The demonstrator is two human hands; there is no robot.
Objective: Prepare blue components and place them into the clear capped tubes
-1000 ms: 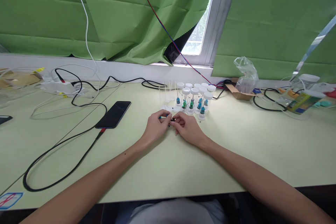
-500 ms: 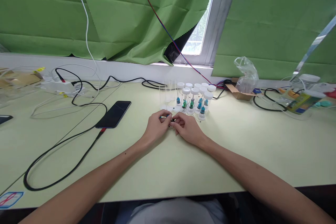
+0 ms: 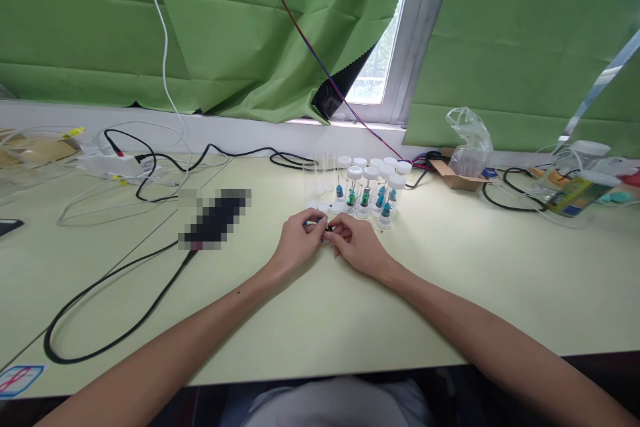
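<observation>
A sticker (image 3: pixel 21 380) at the near left corner of the table (image 3: pixel 300 320) bears a red looped mark inside a blue outline; I cannot tell which character it is. At the far right, a tilted jar (image 3: pixel 583 193) wears a yellow-green label with a blue patch, its print too small to read. Yellow tags (image 3: pixel 75 133) show at the far left, with no legible writing. In the middle, the left hand (image 3: pixel 299 237) pinches a blue piece (image 3: pixel 307 221), mostly covered by its fingers, while the right hand (image 3: pixel 359 243) grips a tiny black piece (image 3: pixel 329 229) between thumb and finger, right against the left fingertips. Whether the two pieces are joined is hidden. Just beyond the hands, upright vials (image 3: pixel 367 193) with white caps stand close together, blue and green pieces inside; clear uncapped tubes (image 3: pixel 311 185) stand at their left. To the left lies a phone (image 3: pixel 217 217), blurred into blocks, with a black cable (image 3: pixel 120 340) looping from it towards the near left. Far right of the vials, an open box (image 3: pixel 457 178) holds a clear bag (image 3: pixel 470 143). Green curtains (image 3: pixel 225 27) block most of the window (image 3: pixel 373 73).
</observation>
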